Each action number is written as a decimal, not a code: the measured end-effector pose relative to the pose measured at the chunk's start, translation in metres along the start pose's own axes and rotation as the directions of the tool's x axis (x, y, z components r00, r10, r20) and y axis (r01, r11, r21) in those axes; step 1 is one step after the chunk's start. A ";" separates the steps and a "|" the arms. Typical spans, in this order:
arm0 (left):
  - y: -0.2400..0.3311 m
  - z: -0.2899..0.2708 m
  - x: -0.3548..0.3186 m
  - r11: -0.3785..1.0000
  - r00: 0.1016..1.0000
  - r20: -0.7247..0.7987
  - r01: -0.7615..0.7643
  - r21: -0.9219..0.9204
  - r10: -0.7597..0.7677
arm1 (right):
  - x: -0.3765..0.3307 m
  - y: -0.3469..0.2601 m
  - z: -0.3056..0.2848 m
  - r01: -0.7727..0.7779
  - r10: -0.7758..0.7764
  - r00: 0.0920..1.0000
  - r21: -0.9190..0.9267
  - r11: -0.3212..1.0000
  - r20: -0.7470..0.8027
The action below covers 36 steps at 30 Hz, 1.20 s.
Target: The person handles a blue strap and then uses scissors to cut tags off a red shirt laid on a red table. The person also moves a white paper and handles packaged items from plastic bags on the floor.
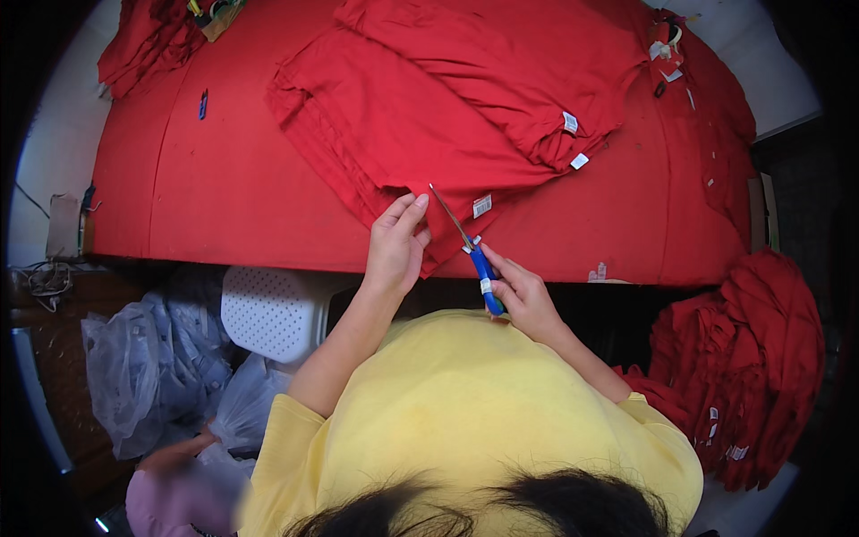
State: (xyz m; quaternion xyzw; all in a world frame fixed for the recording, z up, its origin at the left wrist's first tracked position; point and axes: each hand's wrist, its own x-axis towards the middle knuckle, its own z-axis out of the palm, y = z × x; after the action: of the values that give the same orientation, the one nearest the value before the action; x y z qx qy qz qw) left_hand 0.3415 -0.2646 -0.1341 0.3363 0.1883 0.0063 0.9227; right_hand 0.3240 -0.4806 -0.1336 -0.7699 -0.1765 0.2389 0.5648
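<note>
Blue-handled scissors [484, 271] are in my right hand [530, 300], with fingers wrapped round the handles. Their blades look nearly closed and point up and to the left, over the near edge of a red garment [358, 134]. My left hand [396, 240] pinches that garment's near edge with thumb and fingers, just left of the scissor tip. Whether a thread is also between the fingertips is too small to tell. A white printed tag [482, 206] lies on the cloth right of the blades. More folded red garments [537, 63] overlap behind, with white labels at their right edge.
The table has a red cover [215, 197]. A small blue tool [203, 104] lies at its left. Red garments [738, 358] are heaped at lower right. A white perforated stool [273, 309] and plastic bags [134, 376] stand lower left, near another person in pink [183, 501].
</note>
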 end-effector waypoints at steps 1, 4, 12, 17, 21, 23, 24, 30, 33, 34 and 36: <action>0.001 -0.001 0.001 0.999 0.999 0.023 -0.024 0.047 0.023 | -0.001 -0.010 -0.001 0.010 -0.010 1.000 -0.048 0.999 0.001; 0.004 0.001 -0.001 0.989 0.996 0.063 -0.065 0.136 0.057 | 0.000 -0.016 -0.002 0.083 -0.084 0.996 -0.180 0.980 -0.001; 0.003 0.004 -0.009 0.995 0.997 0.074 -0.008 0.102 0.000 | 0.002 -0.012 -0.002 -0.039 0.038 0.999 0.048 0.998 0.022; 0.005 0.006 -0.011 0.992 0.998 0.065 0.019 0.124 -0.027 | -0.001 -0.008 -0.002 -0.038 0.038 0.999 0.035 0.999 0.002; 0.003 0.005 -0.015 0.990 0.998 0.056 0.023 0.141 -0.031 | 0.004 -0.017 -0.002 0.101 -0.101 0.995 -0.177 0.979 0.006; 0.001 0.002 -0.015 0.991 0.996 0.083 0.027 0.132 -0.038 | 0.007 -0.012 -0.001 0.100 -0.101 0.995 -0.137 0.986 -0.004; 0.001 0.002 -0.015 0.991 0.995 0.096 0.029 0.127 -0.041 | 0.008 -0.008 0.000 0.062 -0.062 0.998 -0.053 0.997 0.000; 0.007 0.002 -0.012 0.996 0.997 0.019 0.079 -0.033 -0.079 | 0.006 -0.012 -0.004 -0.189 0.174 0.981 0.213 0.959 0.090; -0.001 -0.017 0.002 0.995 0.995 0.070 -0.074 0.060 0.070 | 0.007 -0.014 -0.001 0.014 -0.012 1.000 -0.075 0.997 0.022; 0.001 -0.015 0.001 0.994 0.995 0.074 -0.069 0.083 0.063 | 0.008 -0.020 0.000 0.051 -0.048 0.999 -0.147 0.988 0.024; 0.005 -0.007 -0.004 0.990 0.995 0.081 -0.060 0.127 0.050 | 0.010 -0.026 -0.001 0.080 -0.075 0.997 -0.213 0.974 0.031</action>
State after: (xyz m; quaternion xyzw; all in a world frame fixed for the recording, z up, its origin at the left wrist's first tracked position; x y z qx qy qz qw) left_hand 0.3363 -0.2571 -0.1347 0.4007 0.1431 0.0067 0.9049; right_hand 0.3330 -0.4683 -0.1107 -0.8160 -0.2378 0.2050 0.4853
